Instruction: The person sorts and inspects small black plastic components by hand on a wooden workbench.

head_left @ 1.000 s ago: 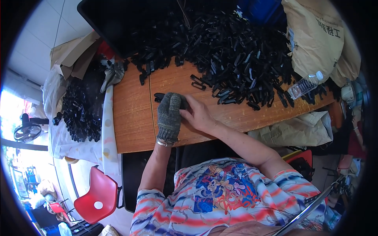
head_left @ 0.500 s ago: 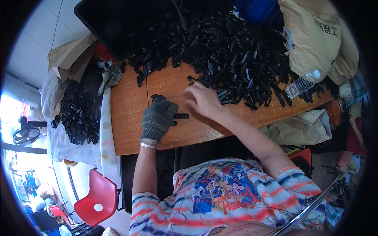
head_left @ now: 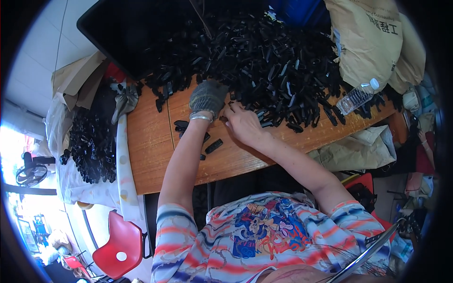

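A big heap of small black plastic pieces (head_left: 264, 56) spreads across the far side of the wooden bench (head_left: 151, 141), glossy, long and narrow, lying jumbled at all angles. The gloved left hand (head_left: 207, 96) rests on the heap's near edge, and the bare right hand (head_left: 243, 125) touches pieces just beside it. A few loose black pieces (head_left: 213, 145) lie flat on the bare wood, just on the near side of both hands, one slanted beside the left wrist.
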A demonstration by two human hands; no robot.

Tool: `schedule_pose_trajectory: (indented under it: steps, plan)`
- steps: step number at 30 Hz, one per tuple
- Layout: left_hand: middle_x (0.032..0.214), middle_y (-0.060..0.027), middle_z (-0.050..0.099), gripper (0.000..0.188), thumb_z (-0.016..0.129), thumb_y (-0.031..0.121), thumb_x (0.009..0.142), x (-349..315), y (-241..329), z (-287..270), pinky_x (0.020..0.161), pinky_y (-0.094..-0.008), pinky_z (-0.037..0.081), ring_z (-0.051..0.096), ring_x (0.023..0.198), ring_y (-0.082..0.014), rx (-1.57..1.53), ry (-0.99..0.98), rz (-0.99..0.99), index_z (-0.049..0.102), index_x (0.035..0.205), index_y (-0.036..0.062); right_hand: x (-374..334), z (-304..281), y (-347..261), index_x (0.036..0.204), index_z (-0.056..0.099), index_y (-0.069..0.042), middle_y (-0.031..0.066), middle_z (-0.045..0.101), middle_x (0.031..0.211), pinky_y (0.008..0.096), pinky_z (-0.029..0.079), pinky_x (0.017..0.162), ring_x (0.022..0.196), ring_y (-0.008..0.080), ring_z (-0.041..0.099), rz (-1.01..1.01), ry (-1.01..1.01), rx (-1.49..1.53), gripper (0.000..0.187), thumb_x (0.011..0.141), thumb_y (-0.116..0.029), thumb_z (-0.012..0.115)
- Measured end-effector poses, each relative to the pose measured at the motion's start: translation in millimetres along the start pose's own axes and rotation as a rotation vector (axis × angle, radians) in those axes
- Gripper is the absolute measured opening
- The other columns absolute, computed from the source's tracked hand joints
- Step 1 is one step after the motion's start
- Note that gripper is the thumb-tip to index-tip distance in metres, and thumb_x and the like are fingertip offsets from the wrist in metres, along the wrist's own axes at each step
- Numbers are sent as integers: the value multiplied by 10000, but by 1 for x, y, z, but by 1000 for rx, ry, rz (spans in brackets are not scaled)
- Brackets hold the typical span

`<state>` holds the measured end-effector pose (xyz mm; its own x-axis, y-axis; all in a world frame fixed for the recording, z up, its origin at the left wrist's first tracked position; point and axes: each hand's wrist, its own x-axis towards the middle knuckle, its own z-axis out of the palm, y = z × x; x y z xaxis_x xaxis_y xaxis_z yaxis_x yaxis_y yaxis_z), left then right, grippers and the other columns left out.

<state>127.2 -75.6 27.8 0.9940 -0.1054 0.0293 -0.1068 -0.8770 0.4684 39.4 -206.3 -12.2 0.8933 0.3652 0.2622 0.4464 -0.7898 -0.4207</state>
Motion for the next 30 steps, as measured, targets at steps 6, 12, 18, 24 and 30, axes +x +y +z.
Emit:
schedule_pose_trajectory:
  steps: [6, 12, 18, 24, 30]
  plan:
    - [1114, -195, 681, 380, 606, 367, 855, 32, -16, 33, 908, -431, 498, 641, 1040, -352, 82, -40, 99, 727, 1000, 37, -1, 1, 1, 1041, 587, -35, 186, 578, 1077, 431, 556, 709, 847, 354, 666, -6, 9, 8, 259, 822, -114, 700]
    - [1119, -211, 672, 461, 676, 398, 780, 17, 15, 13, 904, -436, 501, 632, 1045, -362, -77, -174, -52, 709, 1019, 5, -4, 0, 3, 1072, 570, -22, 184, 578, 1084, 434, 553, 704, 835, 345, 672, 20, 27, 12, 307, 818, -126, 708]
    - [1128, -239, 668, 426, 662, 326, 803, 16, 12, 26, 915, -457, 508, 634, 1069, -390, -75, 40, -59, 679, 1085, 7, -6, 3, -1, 1078, 569, -12, 179, 578, 1051, 423, 550, 691, 823, 340, 671, -22, 52, -1, 307, 825, -121, 702]
    - [1142, -226, 665, 423, 678, 317, 799, 18, -2, 20, 926, -456, 500, 626, 1085, -380, -8, -30, -28, 673, 1113, 32, -5, 1, 0, 1074, 574, -15, 176, 577, 1034, 420, 549, 685, 826, 332, 670, -41, 55, 18, 298, 826, -120, 702]
    - [1136, -205, 673, 405, 667, 313, 808, 7, 19, 17, 910, -454, 504, 632, 1073, -383, -131, 26, -47, 667, 1139, 79, -8, 5, 3, 1079, 575, -16, 189, 570, 1055, 422, 552, 685, 834, 336, 673, -37, 92, 21, 304, 825, -123, 704]
